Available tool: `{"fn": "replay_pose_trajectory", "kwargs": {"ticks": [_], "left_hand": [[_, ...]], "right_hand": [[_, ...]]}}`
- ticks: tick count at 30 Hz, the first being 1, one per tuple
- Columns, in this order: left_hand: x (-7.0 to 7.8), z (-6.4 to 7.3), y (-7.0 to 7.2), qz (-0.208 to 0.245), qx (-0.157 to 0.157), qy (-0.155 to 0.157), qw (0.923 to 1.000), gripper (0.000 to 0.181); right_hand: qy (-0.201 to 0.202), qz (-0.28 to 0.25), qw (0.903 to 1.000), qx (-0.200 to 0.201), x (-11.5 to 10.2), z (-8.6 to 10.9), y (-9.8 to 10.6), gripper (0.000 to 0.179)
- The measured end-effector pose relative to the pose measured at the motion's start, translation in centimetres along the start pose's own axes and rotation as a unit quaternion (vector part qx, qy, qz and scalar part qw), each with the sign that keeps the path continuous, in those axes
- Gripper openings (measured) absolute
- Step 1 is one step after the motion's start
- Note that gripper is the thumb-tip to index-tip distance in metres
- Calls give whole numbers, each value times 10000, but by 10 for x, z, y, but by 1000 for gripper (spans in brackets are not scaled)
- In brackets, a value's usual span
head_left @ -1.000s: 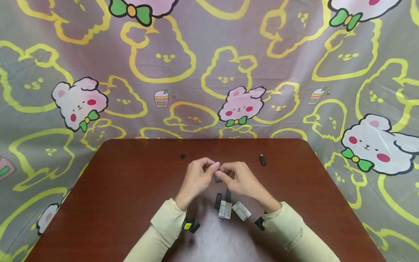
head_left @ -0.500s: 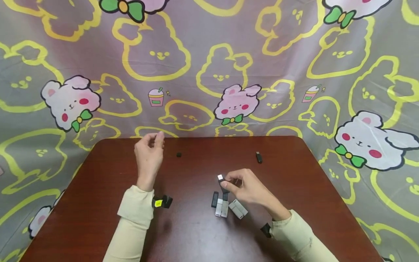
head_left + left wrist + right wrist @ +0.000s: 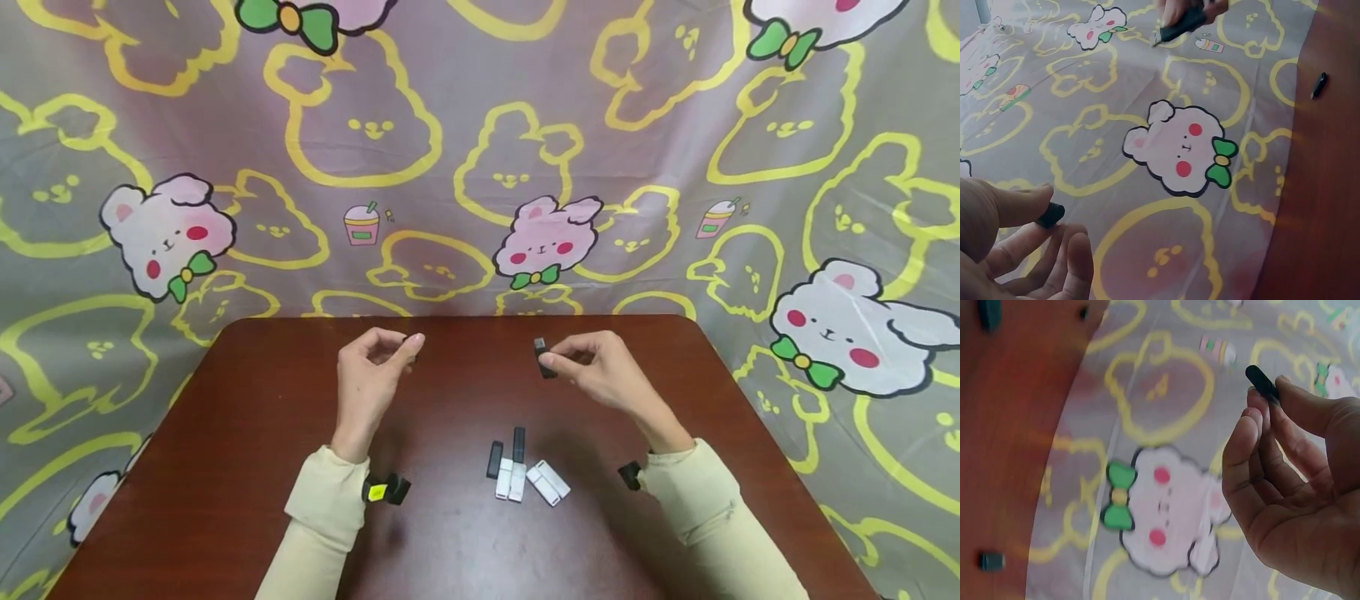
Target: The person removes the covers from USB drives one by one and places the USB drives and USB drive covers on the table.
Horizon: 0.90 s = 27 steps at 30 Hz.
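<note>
My right hand [image 3: 607, 371] pinches a black USB stick [image 3: 543, 358] between thumb and fingers, its bare metal plug pointing up and away. In the right wrist view, the same USB stick [image 3: 1262, 382] shows its rounded dark end beyond the fingertips. My left hand [image 3: 371, 375] is raised over the left middle of the table, pinching a small black cap [image 3: 1053, 215] between thumb and forefinger. The two hands are apart. In the left wrist view, the right hand [image 3: 1172, 9] appears at the top with the stick.
Nearer on the brown table [image 3: 247, 450] lie a black stick [image 3: 495, 459], another black stick [image 3: 519, 444] and several pale sticks [image 3: 553, 483]. A second uncapped USB stick [image 3: 991, 561] and a small black piece [image 3: 1084, 312] lie farther back. Behind hangs a patterned cloth [image 3: 420, 100].
The hands, together at first, have separated: the left went left with the cap, then partly back. The right has moved right and farther away with the USB stick, whose plug is now bare.
</note>
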<state>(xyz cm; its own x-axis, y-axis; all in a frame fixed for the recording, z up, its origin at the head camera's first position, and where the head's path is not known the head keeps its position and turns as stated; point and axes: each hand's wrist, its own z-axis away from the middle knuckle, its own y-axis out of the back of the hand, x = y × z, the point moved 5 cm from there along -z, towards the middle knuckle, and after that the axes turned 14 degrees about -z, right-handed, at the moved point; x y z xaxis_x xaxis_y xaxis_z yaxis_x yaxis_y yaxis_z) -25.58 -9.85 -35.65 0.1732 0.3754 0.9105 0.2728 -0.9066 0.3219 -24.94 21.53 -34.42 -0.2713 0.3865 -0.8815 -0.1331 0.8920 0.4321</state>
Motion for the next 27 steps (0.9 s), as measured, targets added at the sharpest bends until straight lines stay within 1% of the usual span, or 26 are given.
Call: {"fn": "replay_pose_trajectory", "kwargs": {"ticks": [2, 4, 7, 10, 13, 16, 19, 22, 24, 27], "left_hand": [[-3, 1, -3, 182, -148, 25, 9997, 27], [-5, 3, -6, 241, -263, 30, 9994, 25], [-8, 5, -8, 211, -414, 73, 9989, 25], [-11, 7, -9, 93, -507, 162, 9985, 24], [-15, 8, -10, -111, -619, 197, 9978, 22], [-16, 8, -13, -276, -695, 128, 9971, 19], [-17, 8, -16, -340, -738, 99, 9966, 16], [-18, 9, -20, -368, -828, 113, 9958, 12], [-19, 11, -23, -378, -895, 98, 9952, 12], [-19, 13, -24, -403, -929, 104, 9948, 13]], "right_hand": [[-149, 44, 9997, 206, 7, -11, 14, 15], [-290, 156, 9985, 427, 15, -22, 28, 19], [-514, 303, 9958, 693, 30, -36, 44, 23], [-789, 578, 9925, 738, 47, -45, 52, 24], [-1049, 847, 9886, 675, 64, -52, 55, 25], [-1239, 1110, 9842, 609, 82, -60, 55, 26], [-1490, 1297, 9789, 531, 100, -65, 54, 26], [-1779, 1436, 9726, 412, 119, -65, 50, 26], [-1993, 1449, 9683, 414, 130, -64, 48, 28], [-2123, 1506, 9645, 441, 142, -65, 41, 32]]}}
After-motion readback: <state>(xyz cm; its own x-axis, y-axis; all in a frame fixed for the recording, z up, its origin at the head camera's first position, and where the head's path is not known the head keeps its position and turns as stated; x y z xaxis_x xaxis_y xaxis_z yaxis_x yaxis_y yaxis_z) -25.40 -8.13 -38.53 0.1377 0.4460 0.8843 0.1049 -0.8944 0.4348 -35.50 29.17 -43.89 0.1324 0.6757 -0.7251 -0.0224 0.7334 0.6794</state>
